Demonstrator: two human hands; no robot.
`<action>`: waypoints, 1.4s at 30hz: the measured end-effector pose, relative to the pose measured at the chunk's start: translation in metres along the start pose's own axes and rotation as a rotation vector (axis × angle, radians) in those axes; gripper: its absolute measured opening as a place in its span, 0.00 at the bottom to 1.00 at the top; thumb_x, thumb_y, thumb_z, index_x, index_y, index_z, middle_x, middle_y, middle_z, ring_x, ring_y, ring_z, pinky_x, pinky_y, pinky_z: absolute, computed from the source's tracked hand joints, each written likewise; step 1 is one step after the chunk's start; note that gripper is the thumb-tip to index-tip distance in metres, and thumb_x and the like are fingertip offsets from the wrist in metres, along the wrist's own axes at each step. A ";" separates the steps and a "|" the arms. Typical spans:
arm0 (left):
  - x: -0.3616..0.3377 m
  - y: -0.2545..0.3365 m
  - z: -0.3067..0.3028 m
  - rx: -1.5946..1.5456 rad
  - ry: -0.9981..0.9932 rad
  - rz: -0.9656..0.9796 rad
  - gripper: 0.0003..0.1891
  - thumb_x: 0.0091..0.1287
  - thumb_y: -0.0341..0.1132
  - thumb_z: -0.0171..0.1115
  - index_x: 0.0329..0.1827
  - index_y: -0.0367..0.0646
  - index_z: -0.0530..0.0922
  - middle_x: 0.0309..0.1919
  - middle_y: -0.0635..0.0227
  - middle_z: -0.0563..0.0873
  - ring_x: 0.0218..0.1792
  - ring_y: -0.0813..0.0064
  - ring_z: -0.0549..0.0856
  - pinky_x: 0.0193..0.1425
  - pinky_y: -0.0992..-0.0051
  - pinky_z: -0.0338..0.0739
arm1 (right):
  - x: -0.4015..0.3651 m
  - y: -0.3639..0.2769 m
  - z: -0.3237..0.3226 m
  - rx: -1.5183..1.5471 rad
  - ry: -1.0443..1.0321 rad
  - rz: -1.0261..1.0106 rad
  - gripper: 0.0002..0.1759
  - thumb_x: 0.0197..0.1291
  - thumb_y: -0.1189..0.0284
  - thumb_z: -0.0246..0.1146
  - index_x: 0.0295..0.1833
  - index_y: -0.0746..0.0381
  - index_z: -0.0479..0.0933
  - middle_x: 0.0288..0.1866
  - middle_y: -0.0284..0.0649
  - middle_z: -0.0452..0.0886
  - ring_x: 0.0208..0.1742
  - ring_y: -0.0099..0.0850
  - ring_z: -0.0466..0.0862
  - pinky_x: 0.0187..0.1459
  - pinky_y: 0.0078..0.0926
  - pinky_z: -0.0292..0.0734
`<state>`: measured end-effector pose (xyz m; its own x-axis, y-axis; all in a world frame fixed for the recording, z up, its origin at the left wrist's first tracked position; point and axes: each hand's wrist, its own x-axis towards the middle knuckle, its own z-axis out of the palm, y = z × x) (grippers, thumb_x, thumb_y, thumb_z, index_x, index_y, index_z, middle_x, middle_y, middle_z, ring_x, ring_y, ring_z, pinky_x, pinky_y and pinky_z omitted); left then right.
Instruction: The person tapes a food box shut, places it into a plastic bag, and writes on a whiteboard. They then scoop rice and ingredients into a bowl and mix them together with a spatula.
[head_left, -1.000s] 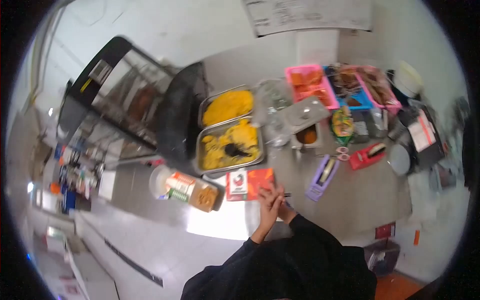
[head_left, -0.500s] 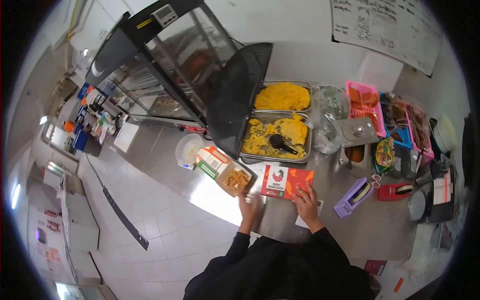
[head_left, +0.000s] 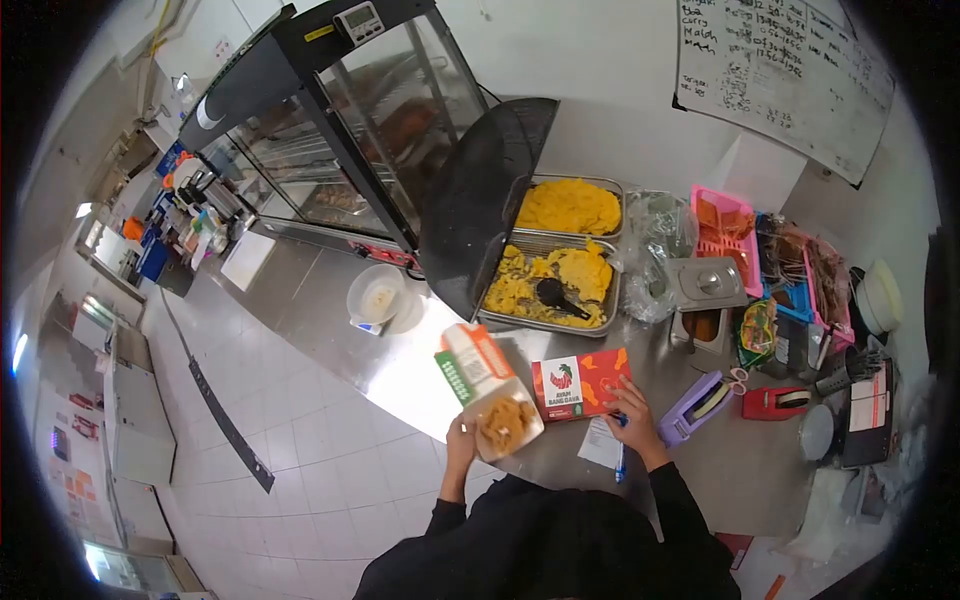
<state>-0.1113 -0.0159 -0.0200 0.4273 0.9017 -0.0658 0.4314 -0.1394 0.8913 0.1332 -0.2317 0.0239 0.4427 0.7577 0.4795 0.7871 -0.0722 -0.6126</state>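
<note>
An open takeaway box [head_left: 480,365] with an orange and green lid stands on the counter, brown food [head_left: 504,424] inside it. My left hand [head_left: 461,442] grips its near left edge, fingers closed. To its right is a closed red box [head_left: 590,384] with a white label. My right hand [head_left: 632,415] rests at that box's right end, fingers bent over its edge, with something blue beside them. Just below lie a slip of white paper [head_left: 600,444] and a blue pen [head_left: 620,463].
Two metal trays of yellow food [head_left: 568,205] stand behind the boxes, beside a glass warming cabinet [head_left: 350,130]. A clear bowl [head_left: 377,294] is at the left. Purple [head_left: 697,408] and red tape dispensers [head_left: 775,402] and a lidded metal container [head_left: 705,284] stand at the right.
The open food box has moved right and nearer to me, and my left hand now has its edge. The red box sits slightly further right. More of the paper and the pen show.
</note>
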 end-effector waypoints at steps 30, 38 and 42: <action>-0.025 0.105 0.099 -0.264 -0.183 0.621 0.16 0.46 0.18 0.55 0.38 0.41 0.64 0.55 0.51 0.65 0.56 0.58 0.66 0.56 0.71 0.62 | 0.012 -0.047 -0.003 0.307 0.220 0.169 0.27 0.33 0.85 0.62 0.45 0.59 0.69 0.59 0.48 0.60 0.60 0.40 0.62 0.49 0.28 0.66; -0.024 0.172 0.065 0.678 -0.583 0.857 0.29 0.39 0.32 0.64 0.47 0.41 0.63 0.59 0.55 0.56 0.61 0.50 0.52 0.60 0.58 0.54 | 0.013 -0.024 0.003 0.365 0.200 0.224 0.31 0.32 0.82 0.66 0.48 0.62 0.67 0.60 0.49 0.59 0.58 0.34 0.65 0.51 0.26 0.66; -0.025 0.145 0.105 0.556 -0.460 0.925 0.33 0.36 0.37 0.66 0.48 0.44 0.63 0.58 0.57 0.58 0.61 0.49 0.52 0.56 0.50 0.55 | -0.006 -0.022 -0.001 0.588 0.314 0.324 0.37 0.32 0.86 0.65 0.53 0.62 0.61 0.54 0.44 0.64 0.57 0.32 0.64 0.52 0.27 0.65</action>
<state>0.0242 -0.1017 0.0634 0.9580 0.1464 0.2467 0.0455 -0.9266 0.3733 0.1137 -0.2353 0.0349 0.7854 0.5296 0.3203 0.2750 0.1650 -0.9472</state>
